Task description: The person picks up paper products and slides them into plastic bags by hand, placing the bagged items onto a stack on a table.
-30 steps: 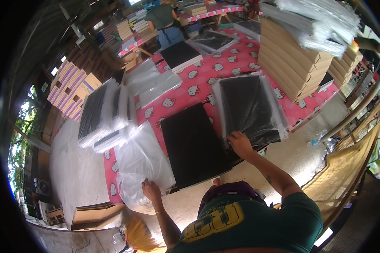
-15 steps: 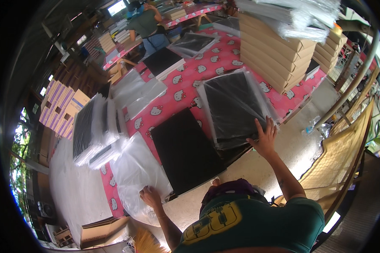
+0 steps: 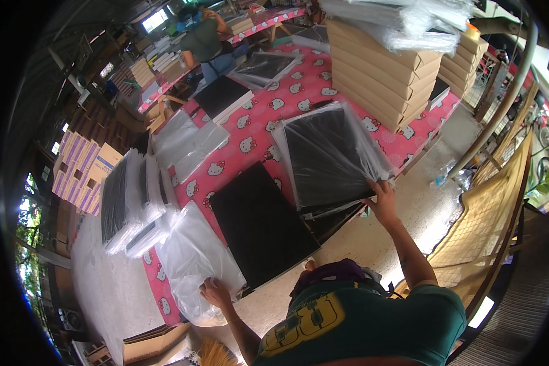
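My left hand (image 3: 216,293) rests at the near edge of a pile of clear plastic bags (image 3: 195,259), its fingers curled on the top bag. At the near right corner of a black panel inside a clear plastic bag (image 3: 329,155), my right hand (image 3: 381,201) pinches the loose plastic; creases fan out from the fingers. Between the hands lies a bare black panel (image 3: 262,226), flat at the table's near edge. Part of another dark panel (image 3: 335,224) shows beneath the bagged one.
Bagged black panels (image 3: 131,198) are stacked at the left. More clear sheets (image 3: 189,143) lie beyond. Tall brown cartons (image 3: 381,76) topped with plastic stand at the far right of the pink table (image 3: 247,143). Another person (image 3: 204,46) works at the back.
My right hand's spread fingers have drawn together at the bag's corner, and the plastic has creased toward them. My left hand stays on the bag pile. The view has shifted slightly.
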`<state>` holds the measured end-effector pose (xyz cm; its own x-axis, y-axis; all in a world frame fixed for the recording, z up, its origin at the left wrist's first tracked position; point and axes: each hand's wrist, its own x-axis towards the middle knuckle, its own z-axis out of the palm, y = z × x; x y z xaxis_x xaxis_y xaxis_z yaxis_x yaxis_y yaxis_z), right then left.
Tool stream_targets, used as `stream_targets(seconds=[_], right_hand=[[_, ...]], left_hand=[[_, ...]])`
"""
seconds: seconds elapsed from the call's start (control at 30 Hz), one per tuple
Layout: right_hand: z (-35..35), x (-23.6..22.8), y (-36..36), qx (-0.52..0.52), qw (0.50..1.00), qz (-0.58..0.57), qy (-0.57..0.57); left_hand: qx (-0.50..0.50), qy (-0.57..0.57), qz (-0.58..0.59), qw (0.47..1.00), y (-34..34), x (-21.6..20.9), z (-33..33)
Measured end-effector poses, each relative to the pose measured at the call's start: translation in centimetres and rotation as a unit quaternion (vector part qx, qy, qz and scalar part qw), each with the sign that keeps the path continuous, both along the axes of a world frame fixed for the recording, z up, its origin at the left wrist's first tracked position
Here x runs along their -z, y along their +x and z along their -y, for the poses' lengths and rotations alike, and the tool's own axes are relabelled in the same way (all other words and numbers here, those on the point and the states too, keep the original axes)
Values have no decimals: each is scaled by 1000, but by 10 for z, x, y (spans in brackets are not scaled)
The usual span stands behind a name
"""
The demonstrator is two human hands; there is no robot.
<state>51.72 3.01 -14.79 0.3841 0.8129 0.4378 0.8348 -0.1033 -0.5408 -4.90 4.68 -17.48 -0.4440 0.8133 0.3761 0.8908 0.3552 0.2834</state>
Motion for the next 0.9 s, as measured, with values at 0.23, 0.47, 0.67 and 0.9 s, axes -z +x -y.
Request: stream_targets(seconds=[0.23, 0.47, 0.67, 0.9], right_hand=[[-4, 5, 17, -24, 1000, 10, 11], [-14, 0, 18, 74, 975, -126, 166], [-42, 1, 55, 89, 991, -81, 58], [-39, 50, 58, 119, 917, -326, 193]], left_hand=[[0, 52, -38, 998, -1, 11, -2], [-40, 65, -54, 996, 10, 10, -1], [-49, 64, -61, 995, 13, 12, -3], [-56, 72, -50, 995, 11, 15, -2]])
